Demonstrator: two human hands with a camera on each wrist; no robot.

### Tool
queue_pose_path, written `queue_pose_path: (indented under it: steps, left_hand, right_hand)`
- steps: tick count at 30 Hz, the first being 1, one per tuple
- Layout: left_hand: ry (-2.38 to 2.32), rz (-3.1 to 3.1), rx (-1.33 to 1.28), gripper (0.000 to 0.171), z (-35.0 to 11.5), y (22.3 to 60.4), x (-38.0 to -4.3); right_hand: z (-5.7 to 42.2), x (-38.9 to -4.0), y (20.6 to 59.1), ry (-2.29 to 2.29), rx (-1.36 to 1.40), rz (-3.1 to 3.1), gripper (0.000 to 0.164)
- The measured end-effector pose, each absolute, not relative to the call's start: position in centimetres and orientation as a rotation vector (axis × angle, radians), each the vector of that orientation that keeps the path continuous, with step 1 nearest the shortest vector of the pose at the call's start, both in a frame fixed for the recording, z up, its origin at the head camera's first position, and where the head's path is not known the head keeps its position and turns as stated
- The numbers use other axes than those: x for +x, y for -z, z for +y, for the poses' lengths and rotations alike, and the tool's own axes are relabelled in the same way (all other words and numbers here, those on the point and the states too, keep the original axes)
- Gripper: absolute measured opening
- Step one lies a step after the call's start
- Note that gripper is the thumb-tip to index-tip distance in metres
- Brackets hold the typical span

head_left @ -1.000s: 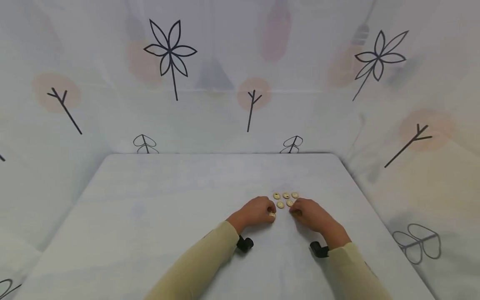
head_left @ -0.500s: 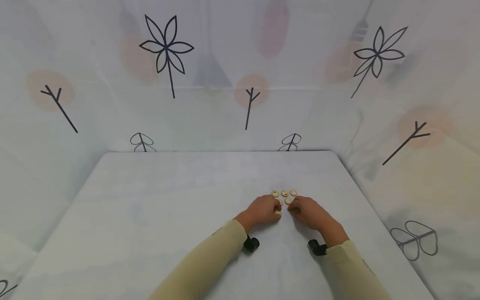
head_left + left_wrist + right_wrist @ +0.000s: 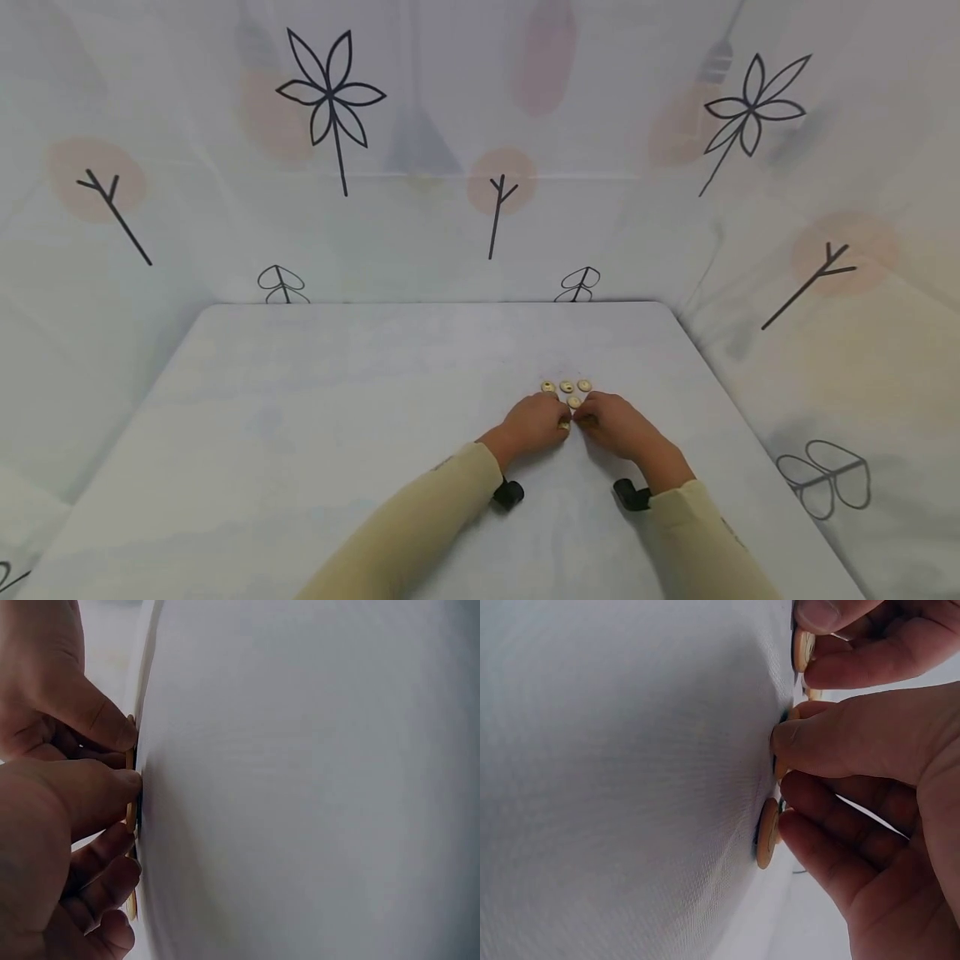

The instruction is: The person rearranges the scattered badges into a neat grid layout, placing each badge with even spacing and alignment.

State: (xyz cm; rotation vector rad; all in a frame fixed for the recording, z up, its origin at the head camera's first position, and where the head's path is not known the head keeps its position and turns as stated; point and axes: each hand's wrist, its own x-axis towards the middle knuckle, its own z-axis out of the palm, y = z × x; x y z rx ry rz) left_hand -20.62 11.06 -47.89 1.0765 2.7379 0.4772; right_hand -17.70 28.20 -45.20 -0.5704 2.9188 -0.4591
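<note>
Small round wooden discs lie on the white table, some with dark marks on their faces. My left hand (image 3: 536, 423) pinches one wooden disc (image 3: 132, 814) by its edge, thumb on the near side, on the table surface. Close to its right, my right hand (image 3: 618, 425) has thumb and forefinger on another disc (image 3: 782, 766). Beside the right fingers a further disc (image 3: 766, 834) lies flat. Ahead of the hands, a back row shows a left disc (image 3: 548, 386), a middle disc (image 3: 567, 387) and a right disc (image 3: 584, 385). One more disc (image 3: 573, 402) sits between the fingertips and that row.
The white table (image 3: 315, 433) stretches wide to the left and has rounded far corners. Behind and beside it hangs a pale cloth (image 3: 420, 233) printed with flowers and twigs. A black wrist camera (image 3: 508, 495) hangs under the left wrist, another black camera (image 3: 632, 495) under the right.
My left hand has slid to the right with its disc, up close to the right hand, and now covers a disc that showed before. The right hand has stayed nearly still.
</note>
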Motion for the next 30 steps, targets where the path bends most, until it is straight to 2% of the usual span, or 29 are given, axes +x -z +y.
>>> queue_pose_path:
  steps: [18, 30]
  left_hand:
    - [-0.460, 2.796, 1.060, 0.019, 11.63, 47.83, -20.52]
    - [-0.556, 2.766, 0.983, 0.026, 11.14, 47.78, -20.37]
  right_hand:
    - [28.23, -17.58, 45.10, 0.471, -0.648, 2.950, 0.011]
    - [28.16, -17.57, 44.74, 0.434, -0.568, 2.904, 0.014]
